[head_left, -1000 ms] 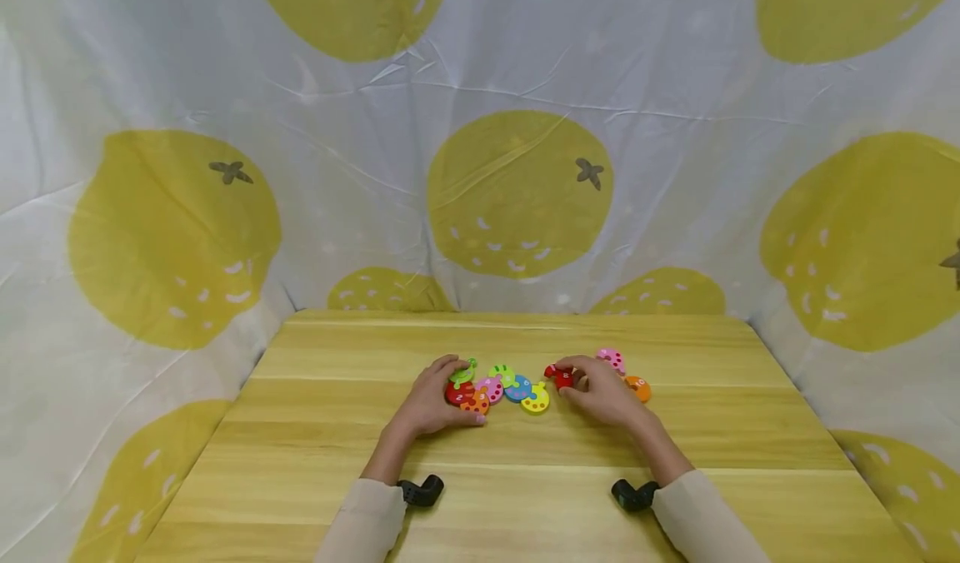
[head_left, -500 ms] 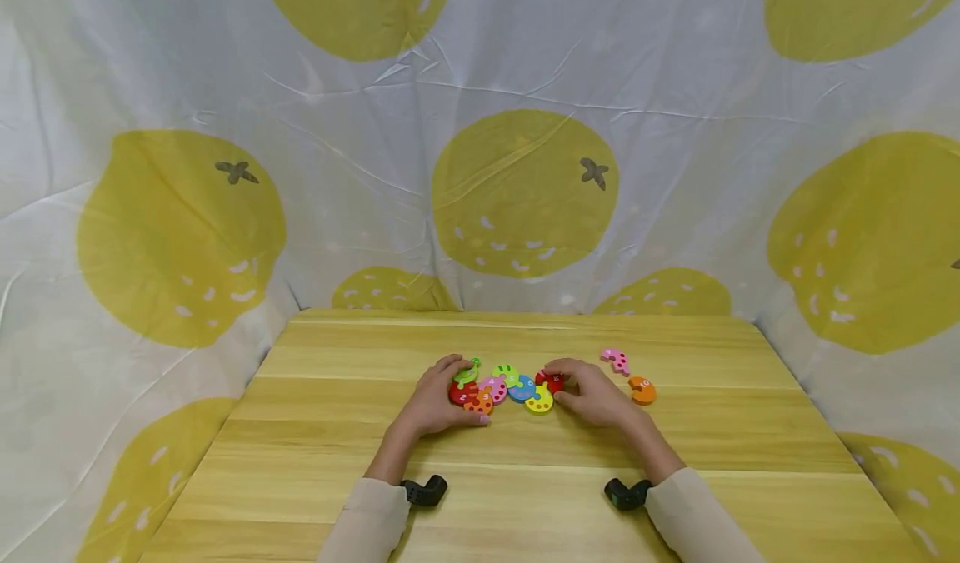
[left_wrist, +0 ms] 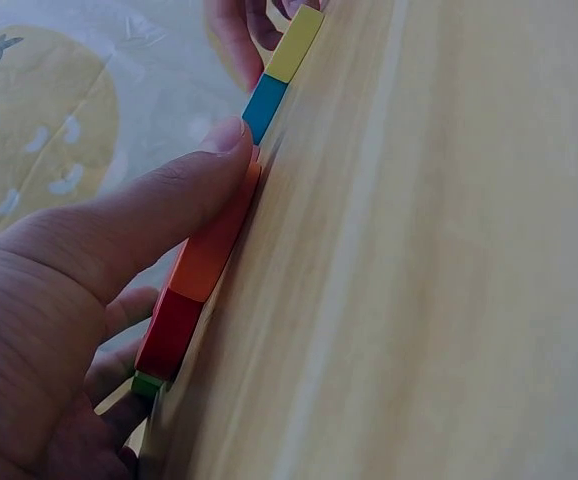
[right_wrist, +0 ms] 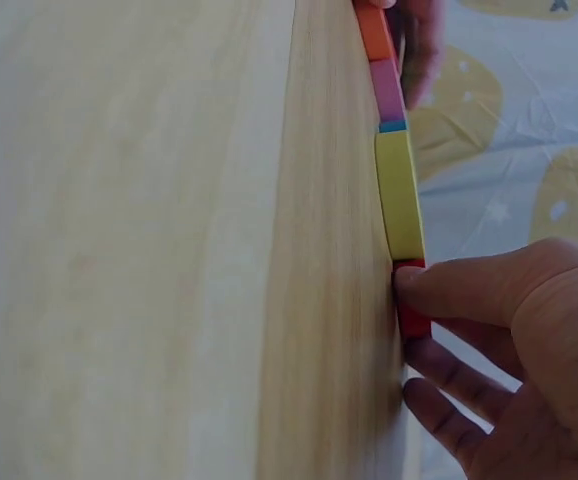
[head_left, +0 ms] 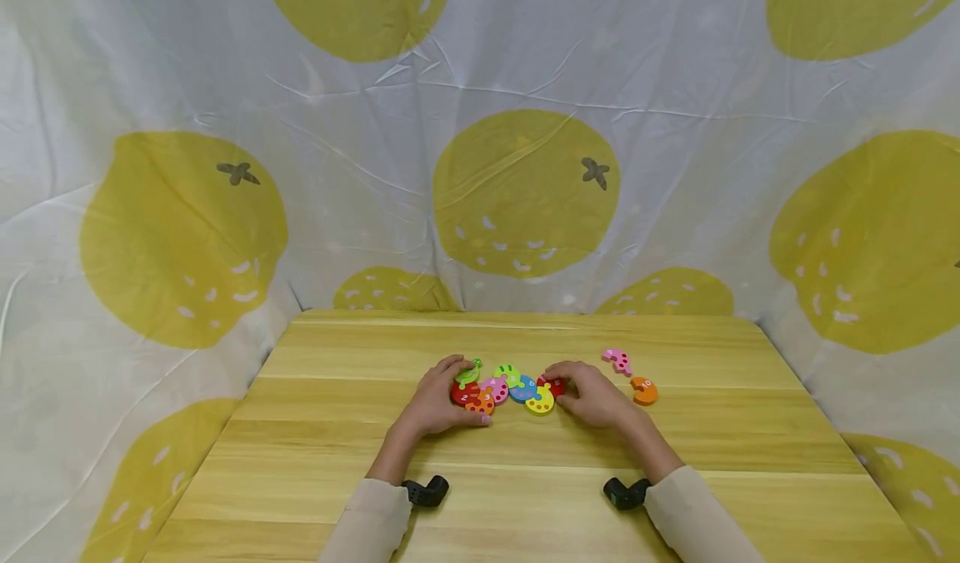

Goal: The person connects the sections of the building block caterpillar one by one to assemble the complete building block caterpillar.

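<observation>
A winding chain of flat, numbered jigsaw pieces lies on the wooden table (head_left: 525, 496). My left hand (head_left: 435, 401) spans its left end, fingers round the green head piece (head_left: 468, 375) and thumb at the front by the orange piece (left_wrist: 209, 250). Between them sits a red piece with a 2 (head_left: 462, 394). Pink (head_left: 493, 391), light green, blue (head_left: 522, 391) and yellow pieces (right_wrist: 399, 195) follow to the right. At the right end, my right hand (head_left: 596, 395) pinches a red piece (right_wrist: 415, 312) against the yellow one, its thumb on the front edge.
To the right of my right hand lie a loose pink piece (head_left: 618, 361) and an orange piece with a 10 (head_left: 644, 391). A lemon-print curtain (head_left: 360, 196) hangs behind the table and along both sides. A black wrist device (head_left: 427, 491) is strapped at each sleeve.
My right hand has moved left with the red piece, bringing it from apart to up against the yellow piece. My left hand keeps its place at the chain's left end.
</observation>
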`<state>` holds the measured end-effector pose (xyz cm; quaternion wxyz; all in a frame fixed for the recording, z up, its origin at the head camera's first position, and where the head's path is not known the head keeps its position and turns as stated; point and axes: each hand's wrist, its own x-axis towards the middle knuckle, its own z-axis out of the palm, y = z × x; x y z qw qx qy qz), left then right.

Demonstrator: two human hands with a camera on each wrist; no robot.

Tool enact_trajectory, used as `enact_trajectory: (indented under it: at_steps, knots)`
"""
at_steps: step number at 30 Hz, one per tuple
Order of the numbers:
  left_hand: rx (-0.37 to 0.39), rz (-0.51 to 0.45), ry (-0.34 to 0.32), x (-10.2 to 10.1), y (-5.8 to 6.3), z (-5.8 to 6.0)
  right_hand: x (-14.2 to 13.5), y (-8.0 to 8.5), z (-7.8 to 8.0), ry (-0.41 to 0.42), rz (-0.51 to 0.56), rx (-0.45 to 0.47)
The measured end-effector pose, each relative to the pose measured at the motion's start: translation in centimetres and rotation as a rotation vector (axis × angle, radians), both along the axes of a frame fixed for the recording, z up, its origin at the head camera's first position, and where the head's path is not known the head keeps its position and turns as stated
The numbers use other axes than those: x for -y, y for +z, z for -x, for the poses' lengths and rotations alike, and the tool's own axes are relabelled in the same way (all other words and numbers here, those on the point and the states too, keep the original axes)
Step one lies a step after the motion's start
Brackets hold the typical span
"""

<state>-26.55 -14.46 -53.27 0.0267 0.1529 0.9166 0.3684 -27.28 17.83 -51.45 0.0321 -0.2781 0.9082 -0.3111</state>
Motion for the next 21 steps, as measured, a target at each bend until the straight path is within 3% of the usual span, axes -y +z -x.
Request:
enact_trajectory:
  at_steps: [9, 17, 21]
  knots:
    - [0.001, 0.021, -0.005, -0.1, -0.1, 0.0, -0.6, -0.4, -0.3, -0.032, 0.040, 0.001]
    - [-0.003, 0.024, -0.007, -0.1, -0.1, 0.0, -2.7, -0.3, -0.8, -0.132, 0.101, 0.012]
    - [-0.002, 0.025, -0.007, 0.0, 0.0, -0.1, -4.3, -0.3, -0.8, -0.165, 0.114, -0.038]
